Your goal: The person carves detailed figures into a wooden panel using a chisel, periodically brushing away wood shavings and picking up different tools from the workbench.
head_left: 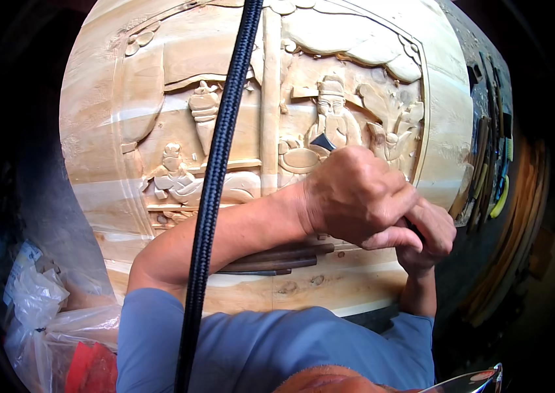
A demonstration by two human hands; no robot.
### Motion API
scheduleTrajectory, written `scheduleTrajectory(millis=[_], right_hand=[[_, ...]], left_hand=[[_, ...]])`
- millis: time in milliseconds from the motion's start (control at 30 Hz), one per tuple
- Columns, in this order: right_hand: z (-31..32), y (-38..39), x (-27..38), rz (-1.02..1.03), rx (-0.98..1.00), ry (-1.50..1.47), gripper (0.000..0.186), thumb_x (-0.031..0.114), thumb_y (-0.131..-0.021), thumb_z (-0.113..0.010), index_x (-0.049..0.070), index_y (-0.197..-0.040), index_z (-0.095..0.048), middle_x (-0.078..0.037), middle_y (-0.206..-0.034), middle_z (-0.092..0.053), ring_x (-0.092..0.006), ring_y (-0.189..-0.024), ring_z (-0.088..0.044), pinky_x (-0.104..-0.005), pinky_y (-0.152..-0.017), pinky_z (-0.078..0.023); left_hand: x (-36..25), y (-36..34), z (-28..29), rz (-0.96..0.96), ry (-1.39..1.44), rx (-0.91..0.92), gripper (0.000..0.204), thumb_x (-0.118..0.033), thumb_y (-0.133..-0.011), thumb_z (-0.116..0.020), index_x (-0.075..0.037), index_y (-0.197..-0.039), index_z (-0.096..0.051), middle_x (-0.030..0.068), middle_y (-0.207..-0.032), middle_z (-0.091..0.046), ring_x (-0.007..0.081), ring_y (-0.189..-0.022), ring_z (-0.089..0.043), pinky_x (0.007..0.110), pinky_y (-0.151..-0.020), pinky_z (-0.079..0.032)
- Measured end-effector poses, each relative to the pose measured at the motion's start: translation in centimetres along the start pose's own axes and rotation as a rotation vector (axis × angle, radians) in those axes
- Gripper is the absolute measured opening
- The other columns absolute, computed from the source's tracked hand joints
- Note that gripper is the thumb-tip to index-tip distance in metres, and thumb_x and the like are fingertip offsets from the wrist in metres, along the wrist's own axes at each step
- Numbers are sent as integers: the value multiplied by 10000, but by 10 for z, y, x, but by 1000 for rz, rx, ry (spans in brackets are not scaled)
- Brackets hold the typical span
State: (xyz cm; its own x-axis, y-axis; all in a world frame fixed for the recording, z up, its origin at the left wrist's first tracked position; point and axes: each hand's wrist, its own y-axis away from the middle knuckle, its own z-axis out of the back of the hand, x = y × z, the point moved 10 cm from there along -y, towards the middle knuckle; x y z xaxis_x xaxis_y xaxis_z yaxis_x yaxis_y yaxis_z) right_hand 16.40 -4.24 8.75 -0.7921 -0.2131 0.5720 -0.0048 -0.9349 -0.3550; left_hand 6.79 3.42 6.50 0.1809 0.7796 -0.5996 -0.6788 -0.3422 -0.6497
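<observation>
A chisel with a dark, flared blade (322, 141) rests its tip against a carved wooden relief panel (438, 131), beside the robe of a seated figure (344, 128). My left hand (362, 193) is closed around the chisel, its forearm reaching across the panel's lower part. Just to the right, my right hand (431, 229) is closed at the handle end, touching the left hand. Most of the handle is hidden by my fingers. Below my left forearm, several dark-handled tools (271, 260) lie along the panel's near part.
A black braided cable (215, 177) crosses the view from top to bottom. Several long tools (487, 144) and a yellow-green curved thing (500, 198) lie to the right, by long wooden strips (519, 229). A clear plastic bag (38, 314) and a red object (92, 367) are lower left.
</observation>
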Motion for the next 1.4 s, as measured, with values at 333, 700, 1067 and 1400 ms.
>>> scheduleTrajectory(millis=[333, 700, 1067, 1400], right_hand=[[9, -2, 6, 3, 59, 24, 258, -25, -741, -906, -1, -972, -794, -76, -678, -614, -239, -538, -601, -345, -523, -453], [7, 0, 5, -62, 34, 0, 233, -56, -740, -902, -3, -936, -787, -77, -661, -619, -220, -532, -603, -332, -524, -448], [0, -2, 0, -63, 9, -66, 189, -32, -774, -910, -4, -915, -787, -91, -671, -645, -229, -543, -633, -341, -531, -468], [7, -1, 8, -48, 16, 5, 200, -53, -762, -891, 3, -925, -789, -84, -660, -621, -233, -530, -609, -334, -532, -464]], left_hand=[[-8, -4, 2, -84, 72, -11, 628, -640, -917, -818, -32, -920, -663, 43, -730, -533, 216, -576, -608, 381, -515, -500], [-7, -5, 4, -52, 100, 3, 630, -644, -927, -820, -46, -873, -632, 55, -709, -547, 234, -572, -623, 390, -520, -515], [-3, -3, 4, -12, 56, 11, 627, -647, -906, -841, -63, -842, -622, 57, -701, -570, 253, -567, -641, 402, -517, -521], [-6, -4, 8, -48, 97, -57, 633, -651, -918, -834, -65, -830, -613, 58, -690, -557, 244, -559, -630, 404, -503, -504]])
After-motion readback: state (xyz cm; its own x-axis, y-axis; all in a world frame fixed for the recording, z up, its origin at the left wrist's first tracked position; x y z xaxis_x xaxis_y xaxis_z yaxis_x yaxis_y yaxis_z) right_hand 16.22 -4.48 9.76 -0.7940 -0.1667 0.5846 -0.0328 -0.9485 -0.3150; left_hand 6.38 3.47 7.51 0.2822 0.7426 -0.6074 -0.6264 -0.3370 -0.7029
